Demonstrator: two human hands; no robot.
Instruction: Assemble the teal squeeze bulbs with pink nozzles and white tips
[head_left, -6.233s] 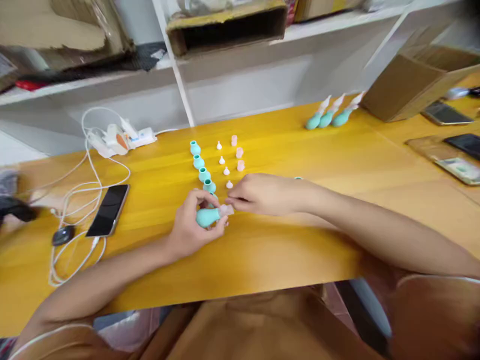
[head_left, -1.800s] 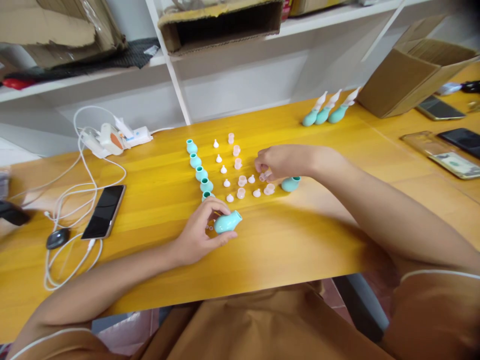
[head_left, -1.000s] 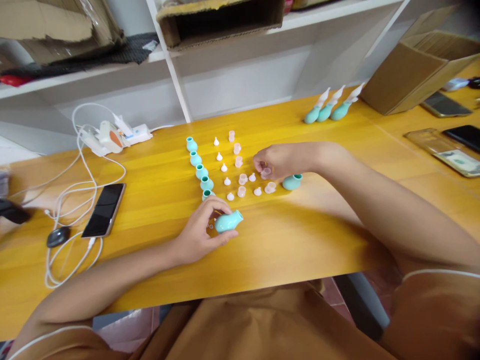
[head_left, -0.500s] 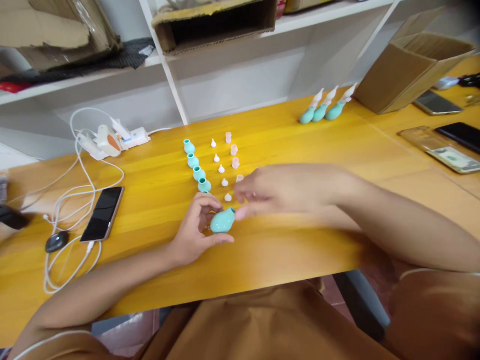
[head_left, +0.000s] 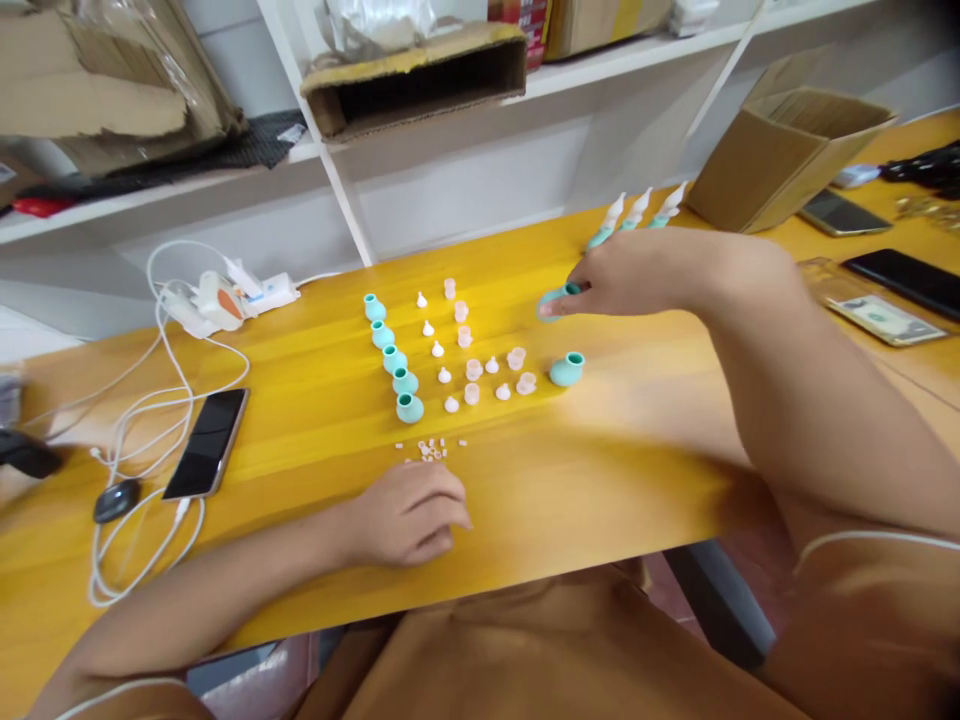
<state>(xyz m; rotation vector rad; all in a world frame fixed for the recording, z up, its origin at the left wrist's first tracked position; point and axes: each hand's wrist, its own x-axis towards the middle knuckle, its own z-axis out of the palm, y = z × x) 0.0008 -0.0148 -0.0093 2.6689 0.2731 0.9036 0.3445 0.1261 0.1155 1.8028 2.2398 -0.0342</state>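
Parts are laid out in rows across the middle of the table [head_left: 592, 500]. The right hand [head_left: 628, 266] is stretched far out to the back right, palm down, fingers closed on the held bulb [head_left: 553, 305]; the thumb is laid along the near side, the other fingers are partly hidden. The left hand [head_left: 411, 513] is rested near the front edge, palm down, fingers loosely bent; nothing is seen in it, though the palm side is hidden.

Three tipped bulbs [head_left: 614, 212] are seen behind the right hand, bases partly covered by it. The held bulb's long axis is leaned, mouth up and to the right; whether its base is touched to the table cannot be told. The lone bulb [head_left: 565, 372] is placed on the near side of it, apart, mouth up; the right hand is nearer to both. Five row bulbs [head_left: 394, 360] are lined up well to the left, mouths up.

Pink cups [head_left: 472, 371] and smaller white cones [head_left: 438, 349] are spaced out between that row and the lone bulb. Tiny bits [head_left: 430, 450] are scattered just beyond the left knuckles.
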